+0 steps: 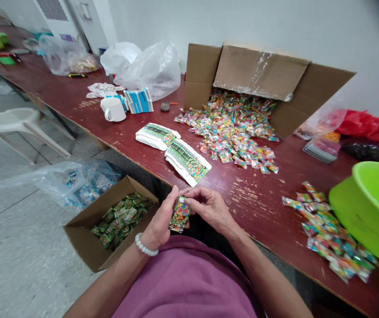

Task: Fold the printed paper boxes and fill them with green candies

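In front of my lap, my left hand [161, 219] is closed round a small green printed packet [180, 216] with bright candy pictures. My right hand [211, 207] pinches at its top edge with thumb and forefinger; whether anything else is between those fingertips is hidden. Just beyond my hands, two fanned stacks of flat green-and-white packs, a nearer stack [189, 161] and a farther stack [156, 134], lie on the red table [242, 198]. Wrapped candies [229, 132] spill from a cardboard box [262, 73] lying on its side.
An open carton [86, 240] of green packets [123, 221] stands low at my left, beside a plastic bag [86, 181] and a white stool [13, 119]. A white mug [113, 109] stands farther back. At right are more wrapped candies [335, 238] and a lime-green basin [358, 203].
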A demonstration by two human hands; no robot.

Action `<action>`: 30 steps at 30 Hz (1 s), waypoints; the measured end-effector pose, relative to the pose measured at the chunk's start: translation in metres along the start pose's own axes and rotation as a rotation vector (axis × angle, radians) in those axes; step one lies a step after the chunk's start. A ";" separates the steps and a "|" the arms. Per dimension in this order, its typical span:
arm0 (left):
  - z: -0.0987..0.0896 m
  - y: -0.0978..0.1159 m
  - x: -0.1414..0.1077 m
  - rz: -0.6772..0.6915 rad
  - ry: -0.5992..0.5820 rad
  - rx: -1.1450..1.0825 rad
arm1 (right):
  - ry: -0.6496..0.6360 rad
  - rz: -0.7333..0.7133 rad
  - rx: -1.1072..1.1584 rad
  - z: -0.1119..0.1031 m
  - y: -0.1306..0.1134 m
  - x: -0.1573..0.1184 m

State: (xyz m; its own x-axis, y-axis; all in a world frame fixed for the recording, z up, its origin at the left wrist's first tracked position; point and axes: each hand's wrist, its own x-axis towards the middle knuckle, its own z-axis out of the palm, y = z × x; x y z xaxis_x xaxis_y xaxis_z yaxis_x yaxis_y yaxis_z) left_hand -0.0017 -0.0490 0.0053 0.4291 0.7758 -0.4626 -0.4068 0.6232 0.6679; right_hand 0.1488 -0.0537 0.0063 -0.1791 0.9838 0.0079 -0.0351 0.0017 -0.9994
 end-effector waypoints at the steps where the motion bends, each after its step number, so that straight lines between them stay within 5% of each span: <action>1: 0.001 0.000 0.000 0.007 0.011 0.035 | -0.003 0.034 0.032 0.000 -0.001 0.001; 4: -0.001 0.000 0.000 -0.017 0.020 0.065 | -0.004 0.053 0.037 0.000 -0.003 0.002; 11: -0.007 0.006 0.007 -0.106 -0.026 -0.154 | -0.058 -0.216 -0.303 0.002 0.002 -0.012; 18: -0.008 0.007 0.013 0.063 0.056 -0.217 | 0.011 -0.374 -0.854 0.025 0.022 -0.010; 24: -0.028 0.000 0.008 0.130 0.133 -0.077 | -0.127 -0.421 -0.830 0.031 0.024 0.012; 27: -0.064 0.003 0.005 0.236 0.299 0.189 | -0.115 -0.440 -0.821 0.005 0.027 0.032; 30: -0.115 0.015 0.006 0.482 0.729 0.577 | 0.233 -0.276 -0.914 -0.034 0.033 0.060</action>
State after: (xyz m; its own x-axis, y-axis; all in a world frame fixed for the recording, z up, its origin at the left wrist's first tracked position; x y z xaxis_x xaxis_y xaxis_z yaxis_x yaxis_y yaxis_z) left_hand -0.0986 -0.0238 -0.0542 -0.3448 0.9203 -0.1846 0.1230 0.2393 0.9631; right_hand 0.1702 0.0118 -0.0279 -0.0771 0.9387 0.3360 0.7454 0.2781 -0.6058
